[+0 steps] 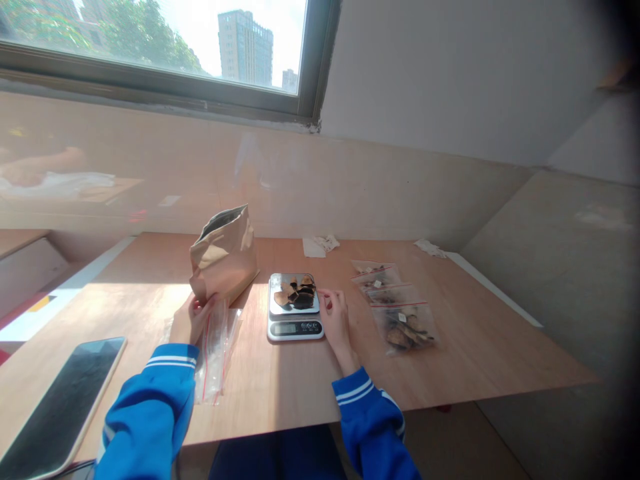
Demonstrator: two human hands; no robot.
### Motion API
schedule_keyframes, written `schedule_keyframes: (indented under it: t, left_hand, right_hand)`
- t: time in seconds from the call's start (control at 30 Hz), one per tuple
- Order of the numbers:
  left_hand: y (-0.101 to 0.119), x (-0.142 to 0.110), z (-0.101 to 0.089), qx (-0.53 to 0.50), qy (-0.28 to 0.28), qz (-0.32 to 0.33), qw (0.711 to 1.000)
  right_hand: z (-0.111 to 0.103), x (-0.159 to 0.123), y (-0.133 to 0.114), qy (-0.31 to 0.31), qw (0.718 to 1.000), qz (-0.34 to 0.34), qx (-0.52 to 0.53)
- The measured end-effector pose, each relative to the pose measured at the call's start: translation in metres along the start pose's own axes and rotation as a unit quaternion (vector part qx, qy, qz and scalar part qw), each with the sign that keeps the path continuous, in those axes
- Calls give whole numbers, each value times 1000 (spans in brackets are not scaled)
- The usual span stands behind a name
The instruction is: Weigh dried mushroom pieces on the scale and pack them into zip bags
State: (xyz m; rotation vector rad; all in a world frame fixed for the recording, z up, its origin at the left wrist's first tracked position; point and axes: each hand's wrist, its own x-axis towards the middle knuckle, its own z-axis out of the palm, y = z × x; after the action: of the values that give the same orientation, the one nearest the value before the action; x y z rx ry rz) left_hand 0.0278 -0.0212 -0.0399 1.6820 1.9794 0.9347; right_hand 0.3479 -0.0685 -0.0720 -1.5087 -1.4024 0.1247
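A digital kitchen scale [296, 327] stands in the middle of the table, with several dried brown slices [296, 292] piled on its metal plate. Close against the scale's right side is my right hand [335, 320], its thumb and fingers drawn together; whatever is between them is too small to make out. My left hand [190, 320] is curled at the lower front corner of an upright, open-topped kraft paper bag [225, 257]. Under and beside its fingers lie clear zip bags [215, 360] with red seal lines. I cannot tell which of these the fingers grip.
Several filled zip bags [406, 327] of dried pieces overlap right of the scale. A large phone or tablet [65, 403] lies at the front left. Crumpled tissue [327, 243] and another tissue [430, 249] lie along the back edge, by the wall under the window.
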Motion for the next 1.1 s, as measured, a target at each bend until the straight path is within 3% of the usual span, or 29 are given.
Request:
schedule_keyframes:
  t: [0.2, 0.33, 0.53, 0.63, 0.9, 1.0, 1.1]
  left_hand:
    - [2, -1, 0, 4, -1, -4, 1000]
    - [0, -1, 0, 6, 2, 8, 1000]
    - [1, 0, 0, -7, -2, 2, 1000]
    - [2, 0, 0, -13, 8, 1, 1000]
    - [1, -1, 2, -35, 11, 2, 999]
    - [-1, 0, 3, -34, 7, 2, 999]
    - [-6, 3, 4, -64, 52, 28, 996]
  right_hand:
    - [0, 0, 0, -3, 1000, -13, 9]
    - [2, 14, -14, -9, 999, -29, -29]
    - [19, 54, -36, -159, 977, -74, -120]
    - [30, 64, -37, -188, 969, -68, -147]
    - [34, 69, -43, -176, 972, -70, -137]
    - [23, 71, -43, -128, 987, -39, -94]
    - [3, 65, -29, -79, 995, -2, -53]
